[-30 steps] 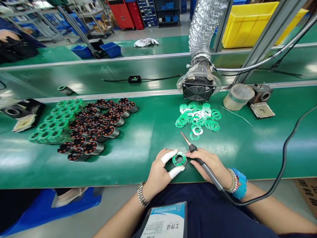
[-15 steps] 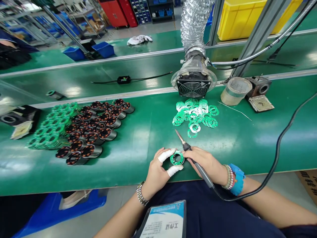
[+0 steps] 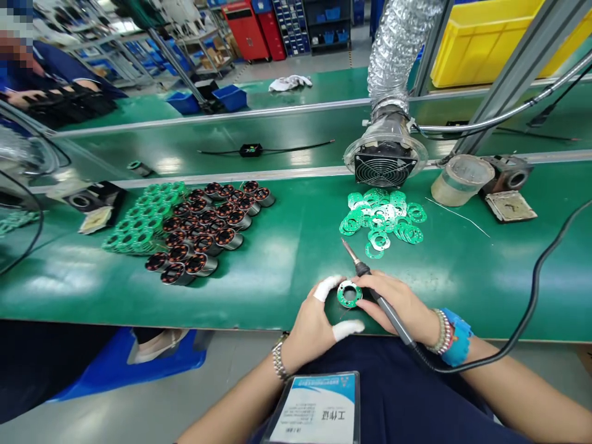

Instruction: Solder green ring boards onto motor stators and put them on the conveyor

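Grip state: right hand (image 3: pixel 401 303) closed, fingertips on the right edge of the green-faced ring part (image 3: pixel 349 303), with the soldering iron (image 3: pixel 391 314) also held, tip pointing up and left. Left hand (image 3: pixel 314 327) is partly open at the part's left side, thumb spread apart from it. Relative to the fan (image 3: pixel 385 170), the part is in front and slightly left; loose ring boards (image 3: pixel 380 216) lie directly in front; wound cores (image 3: pixel 203 228) stand well left; the round tub (image 3: pixel 461 180) sits to the right.
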Demonstrator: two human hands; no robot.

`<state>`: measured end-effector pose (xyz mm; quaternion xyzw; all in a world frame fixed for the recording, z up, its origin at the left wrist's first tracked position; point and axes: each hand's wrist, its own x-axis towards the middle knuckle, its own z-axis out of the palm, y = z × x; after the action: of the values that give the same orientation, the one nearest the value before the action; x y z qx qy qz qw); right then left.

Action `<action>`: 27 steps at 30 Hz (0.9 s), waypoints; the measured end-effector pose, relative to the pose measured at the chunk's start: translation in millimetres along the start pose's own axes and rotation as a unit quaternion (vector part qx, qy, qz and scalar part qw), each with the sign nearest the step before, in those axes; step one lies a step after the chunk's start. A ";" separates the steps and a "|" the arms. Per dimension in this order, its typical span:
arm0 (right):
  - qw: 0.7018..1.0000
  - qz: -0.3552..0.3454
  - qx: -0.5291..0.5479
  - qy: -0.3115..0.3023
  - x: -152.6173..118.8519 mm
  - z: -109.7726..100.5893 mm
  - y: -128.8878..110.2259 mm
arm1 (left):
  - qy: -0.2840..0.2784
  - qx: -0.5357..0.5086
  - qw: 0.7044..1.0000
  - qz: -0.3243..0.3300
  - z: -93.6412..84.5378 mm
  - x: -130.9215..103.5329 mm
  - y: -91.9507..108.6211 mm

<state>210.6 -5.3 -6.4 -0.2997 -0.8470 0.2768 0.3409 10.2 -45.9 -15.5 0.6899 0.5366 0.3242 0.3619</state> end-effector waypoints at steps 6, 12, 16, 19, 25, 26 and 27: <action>1.000 -0.003 0.019 0.011 2.1 0.6 -2.8 | -0.120 -0.151 0.980 -0.037 -45.0 -0.3 -17.2; 0.999 0.016 0.029 -0.019 7.2 5.5 -3.6 | -0.067 -0.185 0.977 -0.085 -28.5 25.5 -8.1; 0.999 0.044 0.032 0.007 11.4 3.6 -6.0 | -0.096 -0.306 0.931 -0.174 -18.9 37.1 1.0; 0.997 0.062 0.020 0.035 19.7 4.4 -8.6 | -0.109 -0.339 0.915 -0.189 -17.9 39.5 1.3; 0.998 0.047 0.027 0.031 36.4 10.4 -14.3 | -0.107 -0.346 0.916 -0.173 -20.5 38.5 2.1; 0.998 0.051 0.026 0.030 37.2 11.5 -15.1 | -0.105 -0.346 0.917 -0.169 -20.8 38.1 2.8; 0.998 0.053 0.025 0.029 37.4 12.6 -15.8 | -0.102 -0.347 0.918 -0.165 -21.0 37.5 3.4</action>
<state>174.2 6.9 11.8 -0.3434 -0.8122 0.3069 0.3580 2.4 -6.7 0.6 0.4519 0.4572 0.3536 0.6795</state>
